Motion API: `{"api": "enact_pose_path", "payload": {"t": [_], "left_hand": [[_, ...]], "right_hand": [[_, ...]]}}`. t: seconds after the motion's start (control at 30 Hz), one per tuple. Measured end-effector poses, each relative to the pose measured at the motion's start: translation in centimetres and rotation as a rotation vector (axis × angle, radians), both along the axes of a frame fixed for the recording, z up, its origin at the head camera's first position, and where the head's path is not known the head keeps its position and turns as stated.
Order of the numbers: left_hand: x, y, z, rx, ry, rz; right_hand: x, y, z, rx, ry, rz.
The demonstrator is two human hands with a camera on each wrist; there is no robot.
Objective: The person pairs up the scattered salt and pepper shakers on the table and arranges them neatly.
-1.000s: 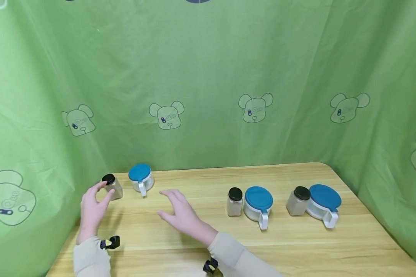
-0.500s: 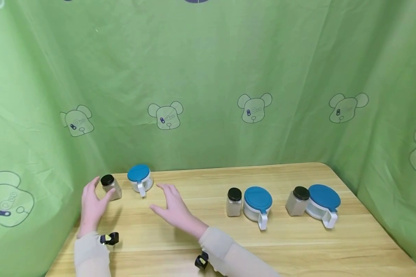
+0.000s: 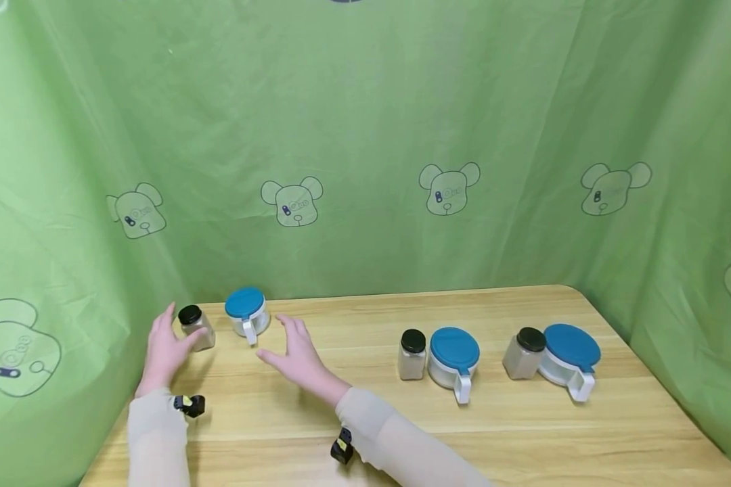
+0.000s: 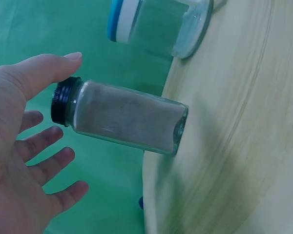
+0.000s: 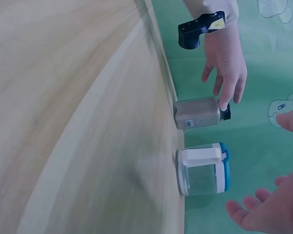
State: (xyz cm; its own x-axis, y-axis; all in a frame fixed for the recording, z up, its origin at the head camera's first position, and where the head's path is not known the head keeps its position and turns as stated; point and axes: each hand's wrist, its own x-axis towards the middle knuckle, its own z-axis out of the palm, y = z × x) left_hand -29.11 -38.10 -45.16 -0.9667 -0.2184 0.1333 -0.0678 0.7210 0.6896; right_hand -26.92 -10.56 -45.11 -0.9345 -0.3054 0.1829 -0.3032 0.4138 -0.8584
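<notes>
At the table's far left stands a spice jar [image 3: 198,331] with a black lid and greyish powder inside. My left hand [image 3: 163,353] is around its near left side, thumb and fingers spread apart. In the left wrist view the thumb is close to the black lid [image 4: 63,101]; whether it touches I cannot tell. Just right of that jar is a clear seasoning pot [image 3: 247,316] with a blue lid and white handle. My right hand [image 3: 301,358] hovers to the pot's near right, fingers apart, holding nothing. The right wrist view also shows the pot [image 5: 202,170] between both hands.
Toward the right of the wooden table [image 3: 341,433] stand another black-lidded jar [image 3: 411,358] beside a blue-lidded pot [image 3: 453,358], and a further jar [image 3: 524,355] against another pot [image 3: 568,358]. A green curtain [image 3: 365,135] hangs behind the table's back edge.
My right hand has moved left and forward, closer to the left pot. The left hand's fingers have spread and shifted slightly forward beside the jar. Jars and pots stay where they were.
</notes>
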Motion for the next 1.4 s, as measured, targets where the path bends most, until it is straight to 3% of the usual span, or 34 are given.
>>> {"api": "enact_pose_path", "payload": {"t": [0.27, 0.67, 0.9, 1.17, 1.4], "left_hand": [[-1.2, -1.0, -0.8, -0.012, -0.056, -0.014], [-2.6, -1.9, -1.2, 0.037, -0.034, -0.041], [-2.7, -2.0, -1.8, 0.076, -0.078, -0.016], [-3.0, -1.9, -2.0, 0.087, -0.032, 0.008], [-3.1, -1.6, -2.3, 0.056, -0.046, 0.024]], "right_hand": [[-1.2, -1.0, -1.0, 0.014, -0.035, -0.020], [-2.8, -2.6, -1.9, -0.002, -0.050, -0.039], [-3.5, -3.3, -2.2, -0.024, -0.081, -0.050], [-4.6, -4.0, -2.2, -0.015, -0.108, -0.084], [-5.1, -4.7, -2.1, -0.024, -0.095, -0.110]]}}
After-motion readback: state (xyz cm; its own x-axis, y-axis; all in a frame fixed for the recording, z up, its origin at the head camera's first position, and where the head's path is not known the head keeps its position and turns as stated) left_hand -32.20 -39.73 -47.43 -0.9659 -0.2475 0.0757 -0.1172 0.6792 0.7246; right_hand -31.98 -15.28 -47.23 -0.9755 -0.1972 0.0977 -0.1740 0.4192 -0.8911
